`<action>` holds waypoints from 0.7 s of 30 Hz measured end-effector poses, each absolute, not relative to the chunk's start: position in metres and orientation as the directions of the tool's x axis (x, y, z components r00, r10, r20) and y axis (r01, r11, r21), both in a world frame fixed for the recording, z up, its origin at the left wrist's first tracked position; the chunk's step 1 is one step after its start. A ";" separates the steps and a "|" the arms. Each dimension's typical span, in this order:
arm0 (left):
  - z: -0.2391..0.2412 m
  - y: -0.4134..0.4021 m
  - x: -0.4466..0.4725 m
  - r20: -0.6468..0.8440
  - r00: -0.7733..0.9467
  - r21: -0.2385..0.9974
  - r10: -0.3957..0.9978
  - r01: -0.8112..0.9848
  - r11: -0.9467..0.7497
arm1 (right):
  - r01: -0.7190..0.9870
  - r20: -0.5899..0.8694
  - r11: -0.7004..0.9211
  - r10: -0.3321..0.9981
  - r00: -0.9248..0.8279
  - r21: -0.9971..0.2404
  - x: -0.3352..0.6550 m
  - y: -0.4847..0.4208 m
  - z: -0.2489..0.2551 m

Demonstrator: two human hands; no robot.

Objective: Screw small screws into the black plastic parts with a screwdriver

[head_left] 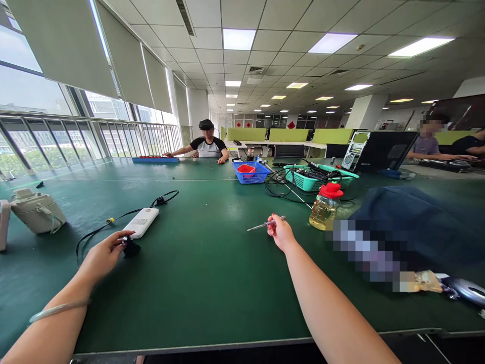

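Observation:
My right hand is closed around a small screwdriver with a clear handle, its metal shaft pointing left above the green table. My left hand rests on the table with its fingertips pinched on a small black plug. The plug lies right beside a white power strip, whose black cable curls across the table. A bangle sits on my left wrist.
A bottle of yellow liquid with a red cap stands right of my right hand. A blue basket and a green basket with cables sit further back. A beige bag lies left. Another person sits at the far end.

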State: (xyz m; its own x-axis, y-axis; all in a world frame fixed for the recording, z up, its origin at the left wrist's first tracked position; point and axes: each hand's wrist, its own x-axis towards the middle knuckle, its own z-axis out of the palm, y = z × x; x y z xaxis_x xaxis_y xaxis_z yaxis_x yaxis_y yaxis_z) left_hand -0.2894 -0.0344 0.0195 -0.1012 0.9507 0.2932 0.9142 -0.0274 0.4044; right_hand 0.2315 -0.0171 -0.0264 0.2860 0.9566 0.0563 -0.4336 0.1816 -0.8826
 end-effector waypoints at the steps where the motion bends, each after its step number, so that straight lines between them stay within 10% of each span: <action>1: 0.019 -0.034 -0.290 0.298 -0.083 0.403 0.951 0.914 -0.046 | -0.432 0.057 0.182 0.957 0.286 -0.883 0.232 -0.017 -0.027; 21: 0.010 -0.028 -0.299 0.250 -0.021 0.446 0.968 0.890 -0.096 | -0.414 0.073 0.190 0.957 0.281 -0.890 0.231 -0.018 -0.026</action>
State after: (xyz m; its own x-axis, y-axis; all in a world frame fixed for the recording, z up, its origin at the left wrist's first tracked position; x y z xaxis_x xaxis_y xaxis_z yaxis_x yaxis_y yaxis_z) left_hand -0.2987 -0.0284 0.0104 -0.0212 0.9680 0.2502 0.8900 -0.0958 0.4458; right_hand 0.2312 -0.0184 -0.0258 0.2810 0.9569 0.0733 -0.4140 0.1898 -0.8903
